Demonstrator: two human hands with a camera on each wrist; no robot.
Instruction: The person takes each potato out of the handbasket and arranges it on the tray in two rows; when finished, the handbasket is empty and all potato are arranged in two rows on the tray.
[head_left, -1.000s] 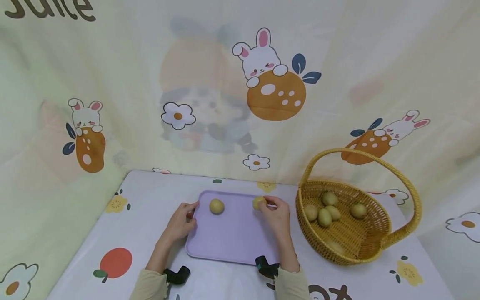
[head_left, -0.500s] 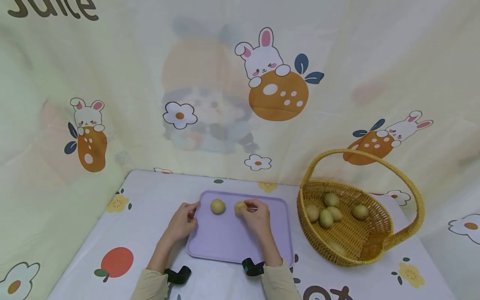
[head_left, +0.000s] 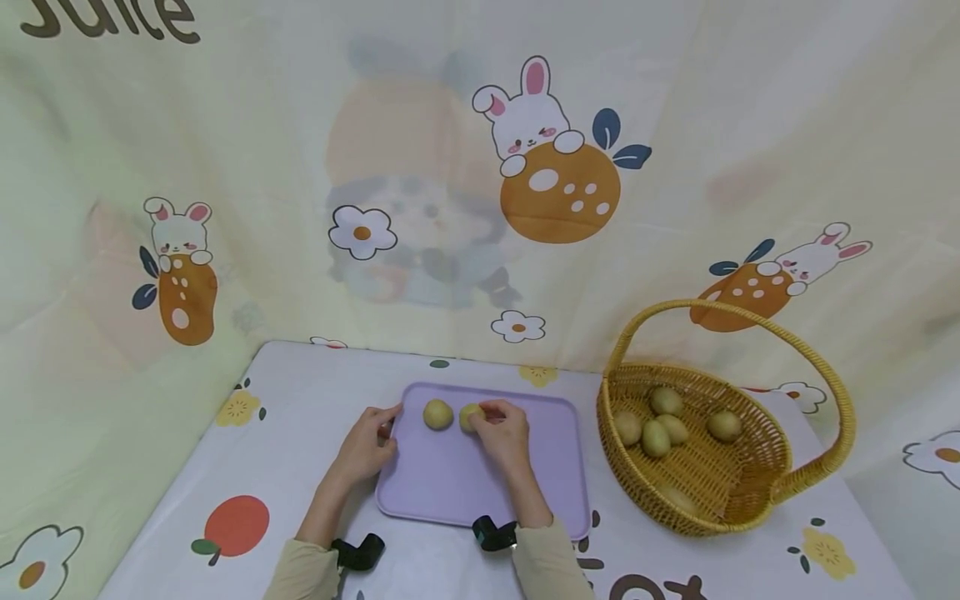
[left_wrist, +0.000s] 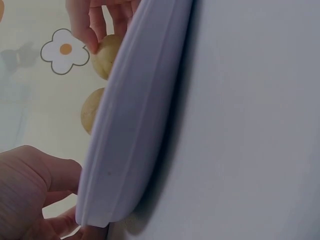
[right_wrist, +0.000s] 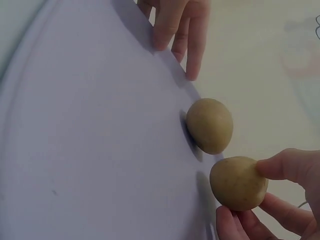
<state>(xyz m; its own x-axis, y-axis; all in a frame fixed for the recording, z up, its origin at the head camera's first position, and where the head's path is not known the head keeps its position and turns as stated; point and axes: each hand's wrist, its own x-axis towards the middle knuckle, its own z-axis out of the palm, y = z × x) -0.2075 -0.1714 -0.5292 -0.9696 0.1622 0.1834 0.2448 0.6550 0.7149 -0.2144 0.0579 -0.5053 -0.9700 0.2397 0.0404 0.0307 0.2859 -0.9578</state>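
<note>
A pale curtain printed with rabbits and flowers hangs along the far side, and a white cloth with fruit and flower prints covers the table. A purple tray lies in the middle of the cloth. On its far left part rests one yellowish potato.

The right hand is over the far part of the tray, pinching a second potato between the thumb and the bent fingers. This one is just to the right of the resting potato, with a narrow gap between them; whether its underside touches the tray cannot be told. The left hand is at the tray's left edge near the far corner, thumb and fingers loosely apart, touching the rim.

To the right of the tray stands a wicker basket with a tall arched handle. At least five greenish potatoes lie in it, four grouped toward the left and one apart toward the right. Each wrist carries a black device next to a beige sleeve.
</note>
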